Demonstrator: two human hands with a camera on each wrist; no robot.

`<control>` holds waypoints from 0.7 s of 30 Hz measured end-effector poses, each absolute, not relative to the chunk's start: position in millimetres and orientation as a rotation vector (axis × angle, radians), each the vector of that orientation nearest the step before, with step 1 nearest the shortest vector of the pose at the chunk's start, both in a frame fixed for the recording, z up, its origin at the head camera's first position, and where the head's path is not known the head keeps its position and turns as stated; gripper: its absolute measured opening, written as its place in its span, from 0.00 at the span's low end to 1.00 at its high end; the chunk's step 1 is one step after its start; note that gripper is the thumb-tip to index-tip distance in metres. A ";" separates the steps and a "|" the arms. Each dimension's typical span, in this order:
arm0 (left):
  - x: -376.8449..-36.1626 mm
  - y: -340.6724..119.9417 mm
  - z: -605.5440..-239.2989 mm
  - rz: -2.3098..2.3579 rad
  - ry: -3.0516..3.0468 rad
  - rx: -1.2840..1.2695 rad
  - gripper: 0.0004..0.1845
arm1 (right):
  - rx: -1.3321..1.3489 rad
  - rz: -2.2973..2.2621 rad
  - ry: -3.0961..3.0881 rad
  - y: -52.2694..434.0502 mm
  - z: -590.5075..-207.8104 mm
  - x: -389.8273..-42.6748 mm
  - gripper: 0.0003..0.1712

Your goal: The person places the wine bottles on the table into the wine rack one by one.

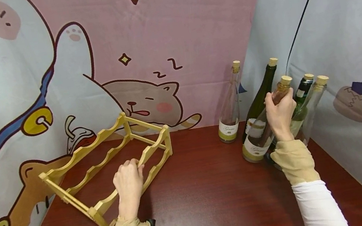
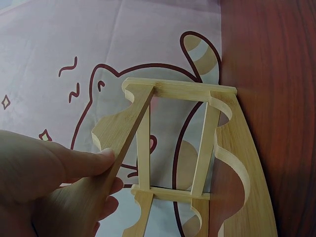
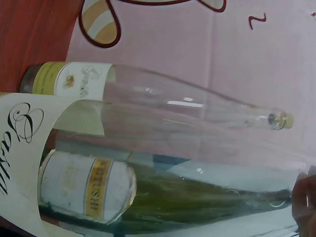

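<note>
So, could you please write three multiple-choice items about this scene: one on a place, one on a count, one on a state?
1. Where does the wooden rack stand?
A. on the table's left part
B. among the bottles
C. on the floor

2. How many corked bottles are in the head view?
A. three
B. five
C. seven

3. What is the right hand doing?
A. lying flat on the table
B. gripping the neck of a clear bottle
C. holding the rack

Answers:
1. A, the rack sits on the red-brown table left of the bottles, with the left hand holding its rail.
2. B, five cork tops show by the right wall.
3. B, its fingers curl round the neck just under the cork.
</note>
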State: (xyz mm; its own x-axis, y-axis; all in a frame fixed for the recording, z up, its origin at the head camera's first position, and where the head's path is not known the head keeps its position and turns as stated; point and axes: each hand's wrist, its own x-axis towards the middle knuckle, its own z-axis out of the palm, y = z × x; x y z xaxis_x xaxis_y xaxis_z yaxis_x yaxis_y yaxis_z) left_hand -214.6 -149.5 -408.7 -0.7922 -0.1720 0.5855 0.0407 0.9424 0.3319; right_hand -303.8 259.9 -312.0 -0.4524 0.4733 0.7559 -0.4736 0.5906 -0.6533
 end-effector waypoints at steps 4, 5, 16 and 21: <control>-215.3 -149.3 -408.4 -0.432 -2.453 0.089 0.10 | 0.011 1.117 -1.700 253.1 -307.9 -296.0 0.05; -215.4 -149.2 -408.3 -0.431 -2.454 0.087 0.10 | 0.011 1.129 -1.692 251.4 -307.2 -294.1 0.05; -214.3 -148.9 -407.4 -0.435 -2.448 0.088 0.10 | 0.038 1.256 -1.585 233.1 -302.0 -274.9 0.07; -214.0 -148.8 -406.8 -0.435 -2.448 0.091 0.10 | 0.039 1.297 -1.536 226.4 -301.8 -265.8 0.08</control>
